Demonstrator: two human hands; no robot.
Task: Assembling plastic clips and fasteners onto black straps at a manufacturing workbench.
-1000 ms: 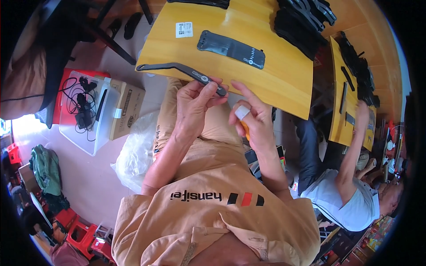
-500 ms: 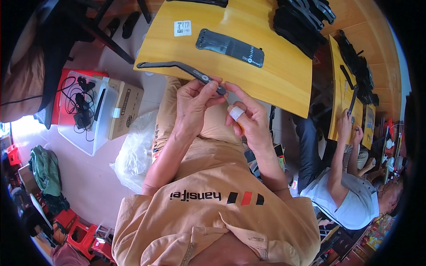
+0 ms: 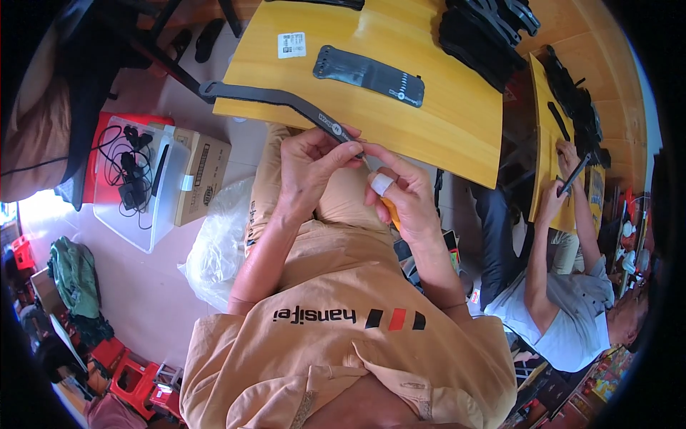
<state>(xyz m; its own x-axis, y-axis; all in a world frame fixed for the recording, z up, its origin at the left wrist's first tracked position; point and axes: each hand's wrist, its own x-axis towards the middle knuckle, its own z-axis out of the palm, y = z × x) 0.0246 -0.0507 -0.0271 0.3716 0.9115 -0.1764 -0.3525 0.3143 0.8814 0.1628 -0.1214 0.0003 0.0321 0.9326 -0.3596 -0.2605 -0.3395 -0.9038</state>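
My left hand (image 3: 309, 168) pinches the near end of a long black strap (image 3: 275, 99) that runs along the front edge of the yellow wooden table (image 3: 450, 129). My right hand (image 3: 404, 193), with white tape around one finger, holds a thin tool with an orange handle (image 3: 390, 211), its metal tip touching the strap end. A second flat black strap piece (image 3: 369, 74) lies farther back on the table. A small white label (image 3: 291, 45) lies to its left.
A heap of black straps (image 3: 486, 32) sits at the table's far right. A co-worker (image 3: 572, 286) on my right works on a strap at another yellow table (image 3: 554, 143). On the floor to my left stand a clear bin with cables (image 3: 132, 179), a cardboard box (image 3: 204, 175) and a plastic bag (image 3: 218, 250).
Both hands stay at the strap end with only small finger movements. The co-worker's hands have shifted at the other table.
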